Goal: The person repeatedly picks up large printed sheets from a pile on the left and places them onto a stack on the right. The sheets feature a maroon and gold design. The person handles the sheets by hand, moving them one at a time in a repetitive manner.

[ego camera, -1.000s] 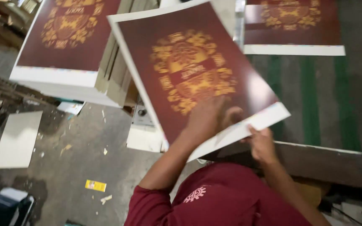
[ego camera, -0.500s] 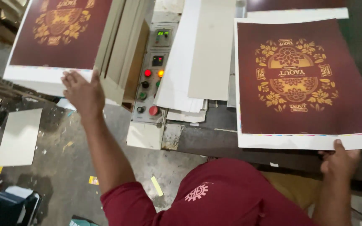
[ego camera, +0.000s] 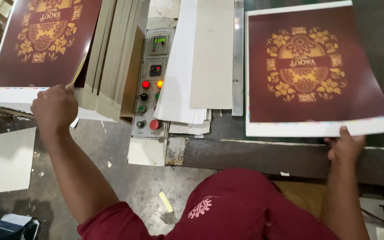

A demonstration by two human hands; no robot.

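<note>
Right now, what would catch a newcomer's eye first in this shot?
The dark red sheet with its gold ornament, lying flat at the right, where the right hand grips its white near edge. A matching sheet tops the stack at the upper left, and the left hand holds that stack's near corner. Between them stands a grey control panel with lit red and orange buttons and a green readout.

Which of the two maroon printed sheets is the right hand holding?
The single sheet on the right, lying on the dark table; the right hand pinches its white bottom edge. The other sheet tops the stack by the left hand.
</note>
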